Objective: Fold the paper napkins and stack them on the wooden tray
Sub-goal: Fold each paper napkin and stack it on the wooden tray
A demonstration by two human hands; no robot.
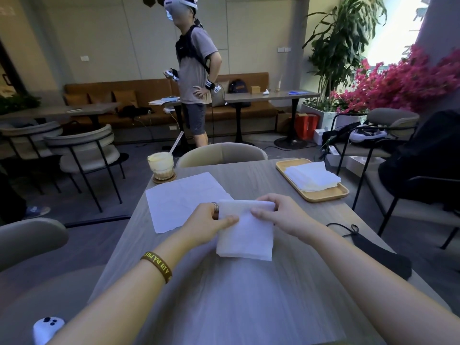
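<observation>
Both hands pinch folded napkin (245, 230) at its far edge: left hand (207, 221), right hand (280, 214). Wooden tray (323, 195) with its stack lies forward-right of right hand, nearer it. Unfolded napkin (184, 200) beyond left hand.

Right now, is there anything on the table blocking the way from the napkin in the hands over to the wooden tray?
No. The folded napkin is held by the left hand and right hand. The table between it and the wooden tray is bare. Folded napkins already sit there.
</observation>
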